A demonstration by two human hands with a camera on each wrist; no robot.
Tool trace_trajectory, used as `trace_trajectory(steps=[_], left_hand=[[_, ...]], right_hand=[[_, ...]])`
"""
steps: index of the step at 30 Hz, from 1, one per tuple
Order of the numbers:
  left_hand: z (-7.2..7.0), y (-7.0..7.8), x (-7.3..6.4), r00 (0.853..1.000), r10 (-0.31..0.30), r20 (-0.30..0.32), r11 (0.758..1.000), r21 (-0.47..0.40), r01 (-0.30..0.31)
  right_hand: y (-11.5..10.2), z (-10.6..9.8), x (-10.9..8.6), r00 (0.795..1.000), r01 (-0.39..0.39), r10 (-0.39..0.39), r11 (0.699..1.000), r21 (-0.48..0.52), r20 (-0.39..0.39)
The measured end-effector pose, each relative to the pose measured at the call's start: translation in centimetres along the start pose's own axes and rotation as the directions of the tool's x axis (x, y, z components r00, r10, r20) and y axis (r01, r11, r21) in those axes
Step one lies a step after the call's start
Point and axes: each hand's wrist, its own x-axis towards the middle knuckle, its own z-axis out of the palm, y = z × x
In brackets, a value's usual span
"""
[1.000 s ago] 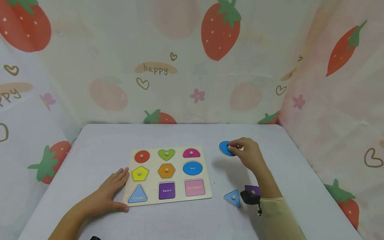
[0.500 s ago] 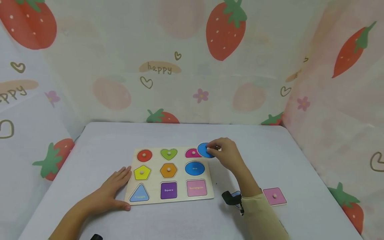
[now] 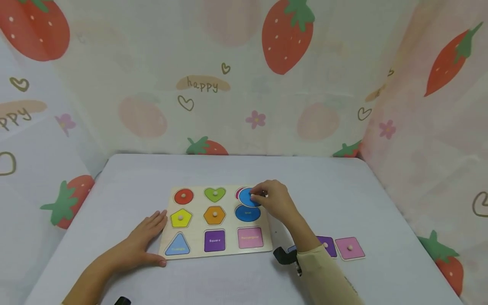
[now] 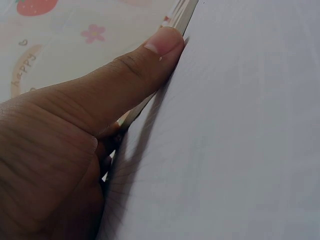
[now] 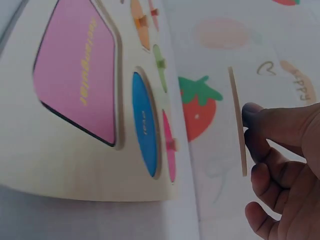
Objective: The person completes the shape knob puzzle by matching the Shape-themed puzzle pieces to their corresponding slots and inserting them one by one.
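In the head view, my right hand (image 3: 277,203) pinches the small knob of a blue oval puzzle piece (image 3: 245,197). The piece is above the wooden puzzle board (image 3: 196,235), covering most of the magenta semicircle. Edge-on in the right wrist view, the held oval piece (image 5: 237,122) is clear of the board. Just below it in the head view is the printed blue oval recess (image 3: 248,213). My left hand (image 3: 139,243) rests along the board's left edge, fingers extended. Its thumb (image 4: 145,60) touches the board's near edge in the left wrist view.
Right of the board lie a pink rectangle piece (image 3: 349,248) and a purple square piece (image 3: 329,246), the latter partly behind my sleeve. A blue triangle piece (image 3: 292,248) is mostly hidden by the wrist camera. Red, green, yellow and orange knobbed pieces sit in the board.
My right hand has carried the oval piece leftward from the table's right side, over the board, then slightly nearer the oval recess. My left hand stays at the board's edge.
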Motion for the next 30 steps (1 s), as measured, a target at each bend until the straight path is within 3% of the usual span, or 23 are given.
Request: trace_trajectory(steps=[11, 21, 30], left_hand=[[0.0, -0.1, -0.2, 1.0, 0.015, -0.006, 1.0, -0.008, -0.015], [0.1, -0.1, 0.0, 1.0, 0.008, -0.006, 1.0, -0.01, -0.008], [0.0, 0.0, -0.1, 1.0, 0.023, -0.004, 1.0, -0.019, -0.023]], right_hand=[[1.0, 2.7, 0.2, 0.995, -0.058, 0.059, 0.998, -0.018, 0.084], [1.4, 3.1, 0.0, 0.977, -0.119, 0.116, 0.993, 0.002, 0.178], [1.6, 3.3, 0.1, 0.974, -0.119, 0.117, 0.993, -0.001, 0.197]])
